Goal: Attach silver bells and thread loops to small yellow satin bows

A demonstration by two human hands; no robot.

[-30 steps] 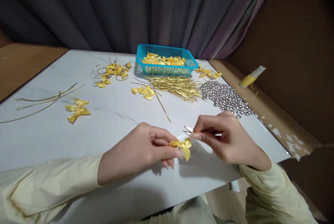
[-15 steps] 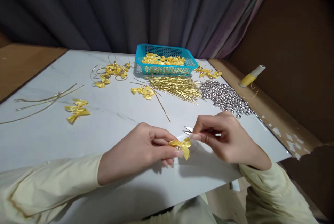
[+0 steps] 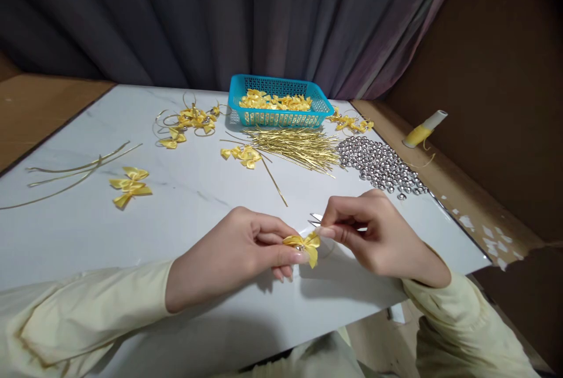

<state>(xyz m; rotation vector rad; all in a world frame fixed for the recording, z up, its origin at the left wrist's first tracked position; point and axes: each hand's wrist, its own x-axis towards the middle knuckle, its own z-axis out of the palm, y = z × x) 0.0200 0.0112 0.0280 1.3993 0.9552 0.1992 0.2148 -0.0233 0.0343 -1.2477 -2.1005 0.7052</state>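
Observation:
Between the thumb and fingers of my left hand [image 3: 240, 252] is a yellow ribbon bow [image 3: 311, 246] with a small silver bead at its middle. My right hand [image 3: 372, 237] is closed just to the right of the bow, thumb and forefinger pinched together. Two pointed blades of small scissors [image 3: 315, 219] stick out past its fingers; their handles are hidden in the palm. The pinching fingertips are at the bow's right edge. Whether they also grip a thread is too fine to tell.
A blue basket [image 3: 281, 119] of yellow bows stands at the back. Before it lie gold wire ties [image 3: 297, 149], silver beads [image 3: 380, 166] and loose bows [image 3: 241, 156]. Further left are more bows [image 3: 131, 187] and gold wires [image 3: 74, 169]. A yellow thread spool [image 3: 420, 131] stands at right.
My right hand has shifted slightly left, closer to the bow. The bow has tilted a little in my left hand, which otherwise stays put.

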